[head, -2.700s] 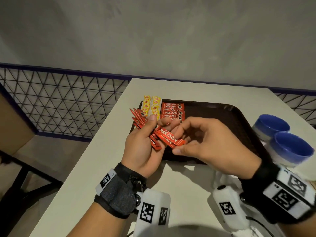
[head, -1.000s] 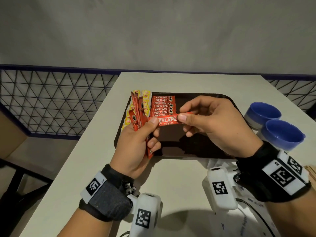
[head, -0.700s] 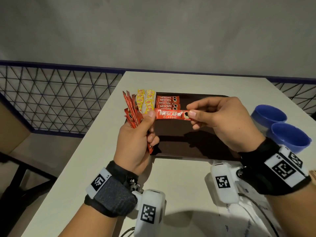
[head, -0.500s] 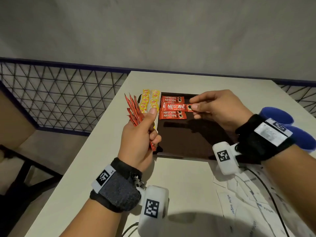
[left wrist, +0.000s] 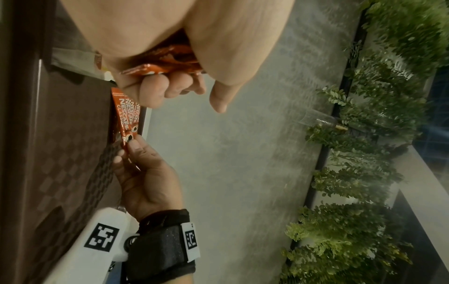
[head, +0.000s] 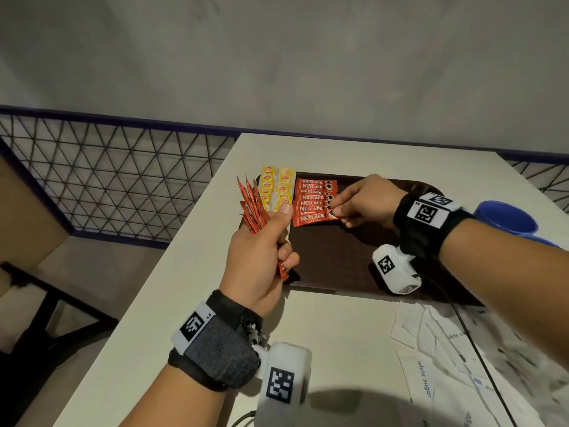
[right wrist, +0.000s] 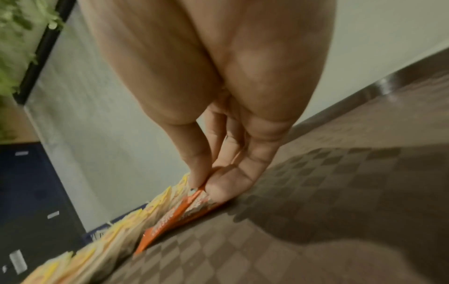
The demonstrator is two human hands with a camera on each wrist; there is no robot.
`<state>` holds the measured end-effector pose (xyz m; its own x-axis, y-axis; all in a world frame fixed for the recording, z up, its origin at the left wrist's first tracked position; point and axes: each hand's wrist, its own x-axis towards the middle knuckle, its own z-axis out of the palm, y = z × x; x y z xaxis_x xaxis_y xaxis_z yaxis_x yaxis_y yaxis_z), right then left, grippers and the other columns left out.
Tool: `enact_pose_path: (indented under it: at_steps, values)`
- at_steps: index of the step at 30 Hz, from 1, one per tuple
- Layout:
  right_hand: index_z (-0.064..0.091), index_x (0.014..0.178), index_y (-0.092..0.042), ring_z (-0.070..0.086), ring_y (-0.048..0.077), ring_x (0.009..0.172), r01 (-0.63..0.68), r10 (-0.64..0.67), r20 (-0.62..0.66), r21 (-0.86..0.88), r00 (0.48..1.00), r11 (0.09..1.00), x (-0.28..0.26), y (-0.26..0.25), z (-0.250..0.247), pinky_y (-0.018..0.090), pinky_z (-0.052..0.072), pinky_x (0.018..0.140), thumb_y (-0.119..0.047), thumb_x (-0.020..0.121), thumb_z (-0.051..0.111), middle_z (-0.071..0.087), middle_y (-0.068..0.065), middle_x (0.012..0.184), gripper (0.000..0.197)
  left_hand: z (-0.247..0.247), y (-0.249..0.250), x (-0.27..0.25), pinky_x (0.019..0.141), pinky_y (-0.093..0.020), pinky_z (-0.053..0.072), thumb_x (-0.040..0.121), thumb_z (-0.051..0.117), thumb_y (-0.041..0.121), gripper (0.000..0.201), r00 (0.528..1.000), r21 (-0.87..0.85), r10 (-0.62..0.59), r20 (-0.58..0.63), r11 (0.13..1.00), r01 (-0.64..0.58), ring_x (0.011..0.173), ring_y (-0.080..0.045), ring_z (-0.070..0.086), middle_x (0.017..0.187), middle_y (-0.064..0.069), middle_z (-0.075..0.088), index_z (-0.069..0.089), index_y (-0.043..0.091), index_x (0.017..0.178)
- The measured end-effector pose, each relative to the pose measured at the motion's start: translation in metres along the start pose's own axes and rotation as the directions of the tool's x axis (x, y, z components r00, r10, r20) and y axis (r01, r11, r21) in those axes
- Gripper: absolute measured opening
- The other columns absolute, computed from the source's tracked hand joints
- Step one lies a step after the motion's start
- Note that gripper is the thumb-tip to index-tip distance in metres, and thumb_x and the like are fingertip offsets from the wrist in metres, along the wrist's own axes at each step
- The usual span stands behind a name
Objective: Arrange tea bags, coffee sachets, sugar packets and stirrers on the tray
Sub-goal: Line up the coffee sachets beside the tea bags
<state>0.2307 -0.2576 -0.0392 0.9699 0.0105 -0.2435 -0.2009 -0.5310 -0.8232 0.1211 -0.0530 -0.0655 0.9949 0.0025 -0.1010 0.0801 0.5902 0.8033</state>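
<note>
Here the right hand [head: 365, 201] pinches the end of one coffee sachet [head: 314, 217], laying it at the near end of the sachet row [head: 314, 197] toward ten o'clock on the tray [head: 338, 260]. The left hand [head: 261, 254] clenches a fan of spare sachets [head: 252, 204]. A careless release could skew the row, and a slackening left grip could spill spares across the tabletop [head: 338, 334].

white table [head: 197, 272], brown tray [head: 338, 263], sugar packets [head: 431, 359]
</note>
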Motion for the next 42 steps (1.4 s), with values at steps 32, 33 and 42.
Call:
enact_pose_path:
  at_steps: [32, 33, 42]
  values:
    - [0.075, 0.093, 0.005, 0.078, 0.025, 0.069, -0.077, 0.08, 0.001, -0.271, 0.997, 0.959, 0.0, -0.017, 0.003, 0.037, 0.066, 0.066, 0.005, 0.082, 0.082, 0.079, 0.017, 0.084, 0.013, 0.002, 0.003, -0.002, 0.044, -0.022, 0.03, 0.097, 0.07, 0.022, 0.015, 0.999, -0.022, -0.04, 0.009, 0.999, 0.04, 0.053, -0.011, 0.029, 0.068, 0.0, 0.034, 0.062, 0.015, 0.107]
    - [0.075, 0.093, 0.005, 0.078, 0.025, 0.069, -0.078, 0.081, 0.001, -0.27, 0.997, 0.96, -0.001, -0.017, 0.003, 0.037, 0.066, 0.067, 0.005, 0.082, 0.082, 0.079, 0.017, 0.085, 0.013, 0.002, 0.003, -0.002, 0.044, -0.022, 0.03, 0.097, 0.07, 0.022, 0.016, 0.999, -0.026, -0.045, 0.005, 0.999, 0.046, 0.053, -0.011, 0.029, 0.068, 0.0, 0.034, 0.062, 0.014, 0.108]
    - [0.075, 0.096, 0.0, 0.079, 0.028, 0.075, -0.058, 0.043, -0.059, -0.297, 0.997, 0.953, -0.008, -0.021, -0.005, 0.044, 0.067, 0.076, -0.009, 0.085, 0.084, 0.079, 0.017, 0.088, 0.017, 0.004, 0.01, -0.007, 0.046, -0.025, 0.033, 0.095, 0.046, 0.001, 0.013, 0.992, -0.176, -0.125, 0.01, 0.976, 0.125, 0.053, -0.014, 0.035, 0.072, -0.005, 0.043, 0.056, 0.005, 0.102]
